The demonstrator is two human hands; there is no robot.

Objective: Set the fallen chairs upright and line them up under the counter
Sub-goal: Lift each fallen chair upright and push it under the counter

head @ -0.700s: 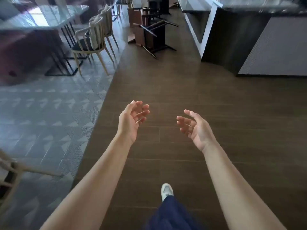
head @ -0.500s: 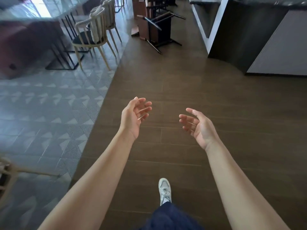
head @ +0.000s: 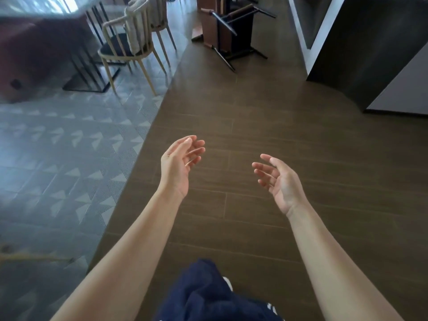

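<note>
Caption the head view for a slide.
Empty left hand and right hand held open over brown plank floor, toppled black-framed brown chair ahead near the dark counter.

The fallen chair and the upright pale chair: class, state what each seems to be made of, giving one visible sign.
Fallen chair: thin matt black legs, probably metal; smooth brown panels, either wood or a leather-like covering, unclear from here. Upright pale chair: beige spindle frame with an even sheen, painted metal or wood; dark seat pad, seemingly upholstered.
</note>
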